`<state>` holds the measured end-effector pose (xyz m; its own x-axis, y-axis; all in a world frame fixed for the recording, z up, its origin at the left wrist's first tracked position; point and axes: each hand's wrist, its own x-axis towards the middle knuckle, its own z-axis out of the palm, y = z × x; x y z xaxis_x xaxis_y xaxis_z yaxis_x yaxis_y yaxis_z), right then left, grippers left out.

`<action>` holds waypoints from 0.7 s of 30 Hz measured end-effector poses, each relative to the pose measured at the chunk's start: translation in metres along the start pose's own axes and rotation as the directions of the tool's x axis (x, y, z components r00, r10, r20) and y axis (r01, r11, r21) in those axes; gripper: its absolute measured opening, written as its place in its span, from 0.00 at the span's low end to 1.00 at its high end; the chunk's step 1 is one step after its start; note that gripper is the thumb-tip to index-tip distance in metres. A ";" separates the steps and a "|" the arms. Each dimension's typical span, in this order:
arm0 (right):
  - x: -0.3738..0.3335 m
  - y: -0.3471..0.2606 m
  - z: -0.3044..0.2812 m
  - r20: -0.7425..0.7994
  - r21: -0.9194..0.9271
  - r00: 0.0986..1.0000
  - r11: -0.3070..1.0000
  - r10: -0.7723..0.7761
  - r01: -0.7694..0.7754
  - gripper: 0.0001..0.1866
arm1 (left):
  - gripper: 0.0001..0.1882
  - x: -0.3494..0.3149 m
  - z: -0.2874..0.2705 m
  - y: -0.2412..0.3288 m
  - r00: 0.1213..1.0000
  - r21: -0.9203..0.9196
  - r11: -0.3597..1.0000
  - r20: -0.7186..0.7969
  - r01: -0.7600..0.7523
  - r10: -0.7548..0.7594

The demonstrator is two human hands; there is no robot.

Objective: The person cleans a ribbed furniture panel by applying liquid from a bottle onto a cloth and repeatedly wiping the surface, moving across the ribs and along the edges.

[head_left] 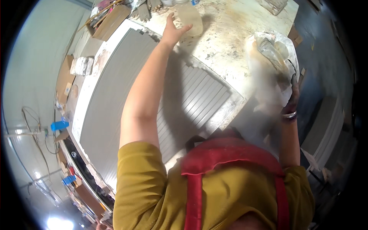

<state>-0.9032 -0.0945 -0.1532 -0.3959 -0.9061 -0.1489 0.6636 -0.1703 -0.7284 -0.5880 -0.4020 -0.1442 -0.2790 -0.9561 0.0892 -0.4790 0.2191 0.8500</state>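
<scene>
My left hand [174,31] reaches over the far part of the table with thumb and fingers spread, holding nothing. Right beside it stands a cloudy, translucent plastic bottle [193,21]; I cannot tell whether the fingers touch it. At the table's right edge my right hand [294,95], dark or gloved, grips the side of a crumpled white plastic bag [255,53]. Something clear and shiny lies in or on the bag, and a blur covers its lower part. Under my left arm lies a large grey panel [115,84], next to a grooved grey panel [205,92].
The white tabletop [230,30] is stained. A cardboard box [111,23] with tools and grey gloves [144,12] lie at the far left. A wrapped white bundle [81,66] sits by the left edge. Another flat bundle [273,5] lies at the far right.
</scene>
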 end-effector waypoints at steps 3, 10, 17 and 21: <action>0.003 -0.018 0.016 0.061 0.041 0.991 0.992 0.118 -0.121 0.26 | 0.44 -0.078 -0.046 0.023 0.988 0.114 0.982 0.033 -0.151 0.148; -0.050 0.078 0.195 0.873 -0.468 0.412 0.209 0.261 0.859 0.23 | 0.54 -0.381 -0.147 0.017 0.980 0.632 0.773 0.186 -0.066 -0.069; 0.000 0.149 0.154 0.501 -0.841 0.691 0.104 0.521 0.531 0.16 | 0.51 -0.473 -0.134 -0.022 0.976 0.788 0.616 0.124 0.014 -0.180; 0.088 0.047 0.088 0.345 -0.930 0.904 0.225 0.252 0.292 0.19 | 0.50 -0.464 -0.133 -0.022 0.982 0.784 0.620 0.140 -0.031 -0.129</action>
<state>-0.8513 -0.2161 -0.1414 0.0285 -0.9957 -0.0878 -0.5559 0.0572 -0.8292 -0.3373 0.0115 -0.1350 -0.3289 -0.9396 -0.0945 -0.9410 0.3177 0.1170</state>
